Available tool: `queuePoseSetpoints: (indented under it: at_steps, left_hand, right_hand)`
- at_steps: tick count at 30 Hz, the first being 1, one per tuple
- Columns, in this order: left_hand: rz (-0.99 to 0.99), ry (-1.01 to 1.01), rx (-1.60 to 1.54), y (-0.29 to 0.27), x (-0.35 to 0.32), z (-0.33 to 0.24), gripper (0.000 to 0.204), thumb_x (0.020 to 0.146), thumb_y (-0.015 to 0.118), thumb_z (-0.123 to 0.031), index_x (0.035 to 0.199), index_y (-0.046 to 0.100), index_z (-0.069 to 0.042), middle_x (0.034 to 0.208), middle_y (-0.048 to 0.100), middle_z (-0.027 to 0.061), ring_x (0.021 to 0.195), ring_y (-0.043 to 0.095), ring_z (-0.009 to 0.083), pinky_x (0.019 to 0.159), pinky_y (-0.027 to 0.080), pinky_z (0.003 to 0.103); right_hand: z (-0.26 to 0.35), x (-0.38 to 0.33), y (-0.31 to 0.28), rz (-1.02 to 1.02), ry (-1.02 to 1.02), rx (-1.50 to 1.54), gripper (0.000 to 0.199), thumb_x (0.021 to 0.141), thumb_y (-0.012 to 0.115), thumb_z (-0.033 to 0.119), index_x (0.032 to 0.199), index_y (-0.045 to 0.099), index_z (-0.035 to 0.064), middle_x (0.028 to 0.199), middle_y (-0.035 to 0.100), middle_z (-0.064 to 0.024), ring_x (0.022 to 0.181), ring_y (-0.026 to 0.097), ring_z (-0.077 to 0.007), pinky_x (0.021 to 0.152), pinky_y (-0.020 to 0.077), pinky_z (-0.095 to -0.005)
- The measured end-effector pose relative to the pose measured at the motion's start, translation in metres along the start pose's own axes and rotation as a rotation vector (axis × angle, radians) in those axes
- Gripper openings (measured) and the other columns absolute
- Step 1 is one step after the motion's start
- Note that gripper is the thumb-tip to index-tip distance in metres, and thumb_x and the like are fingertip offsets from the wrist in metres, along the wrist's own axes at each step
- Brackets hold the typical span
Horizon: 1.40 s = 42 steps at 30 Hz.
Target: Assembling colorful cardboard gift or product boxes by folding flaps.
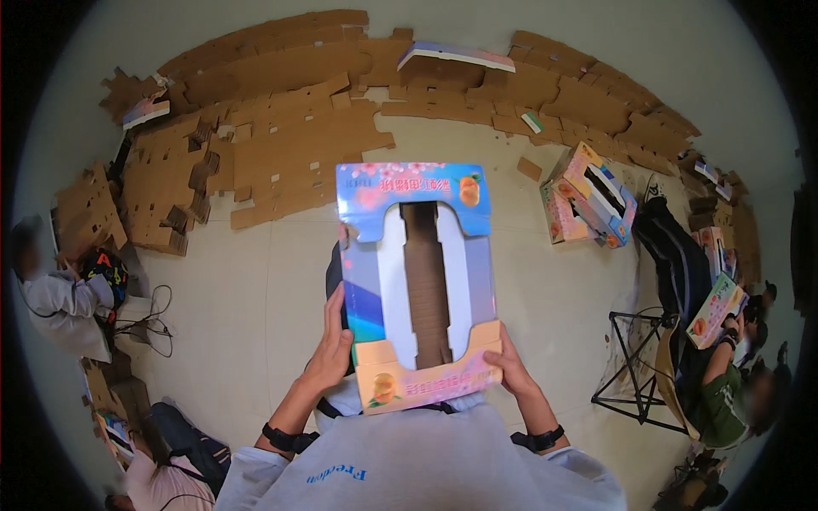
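Note:
A printed cardboard carton (466, 289) is held up in front of my body between my two hands. Its far flap is blue and pink with blossoms and a fruit picture, its near flap orange and pink. White inner flaps border a long slot in the top, and brown cardboard shows inside. My left hand (331, 349) presses along the carton's left side, fingers pointing away from me. At the near right corner my right hand (515, 364) grips with the thumb on the near flap; its other fingers are mostly hidden. Each wrist wears a black band.
Flattened brown cardboard (290, 145) lies stacked along the far wall. Printed cartons (588, 196) stand at the right, near a black folding frame (639, 366). A person in green (724, 400) sits right with a carton; other people (68, 298) sit left, beside loose cables (153, 319).

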<state>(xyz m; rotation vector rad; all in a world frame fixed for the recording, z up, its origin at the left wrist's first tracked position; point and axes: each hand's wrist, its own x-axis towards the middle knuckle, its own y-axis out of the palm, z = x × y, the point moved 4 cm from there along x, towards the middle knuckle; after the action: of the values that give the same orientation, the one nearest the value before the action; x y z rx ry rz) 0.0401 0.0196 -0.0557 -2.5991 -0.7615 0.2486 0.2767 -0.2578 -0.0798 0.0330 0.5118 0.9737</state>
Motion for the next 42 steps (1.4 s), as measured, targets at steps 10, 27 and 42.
queuePoseSetpoints:
  at_steps: [10, 27, 42]
  left_hand:
    - [-0.237, 0.150, 0.538, 0.010, 0.029, 0.023, 0.054, 0.095, 0.078, -0.020, 0.147, 0.069, -0.032, 0.178, 0.028, 0.0132, 0.160, 0.024, 0.0497, 0.128, 0.029, 0.060]
    - [-0.365, 0.177, 0.463, 0.005, 0.030, 0.020, 0.049, 0.085, 0.081, -0.004, 0.129, 0.081, -0.026, 0.170, 0.043, 0.0137, 0.157, 0.034, 0.0481, 0.124, 0.037, 0.059]
    - [-0.111, -0.006, 0.273, 0.031, 0.244, 0.104, 0.023, 0.103, 0.064, -0.018, 0.114, 0.078, -0.005, 0.112, 0.078, 0.0165, 0.104, 0.073, 0.0390, 0.102, 0.055, 0.046]
  right_hand:
    - [0.065, 0.089, -0.091, -0.523, -0.230, 0.393, 0.055, 0.109, 0.059, 0.033, 0.157, 0.045, 0.0096, 0.147, 0.063, -0.0109, 0.134, 0.064, -0.0261, 0.110, 0.0557, -0.0442]
    - [-0.018, 0.160, -0.025, -0.638, -0.070, -0.620, 0.055, 0.116, 0.047, 0.037, 0.152, 0.054, -0.0049, 0.149, 0.060, -0.0280, 0.141, 0.055, -0.0406, 0.120, 0.0418, -0.0451]
    - [0.041, 0.112, -0.013, -0.783, -0.302, -0.845, 0.061, 0.103, 0.065, 0.016, 0.158, 0.045, -0.0033, 0.152, 0.054, -0.0269, 0.144, 0.052, -0.0432, 0.123, 0.0381, -0.0481]
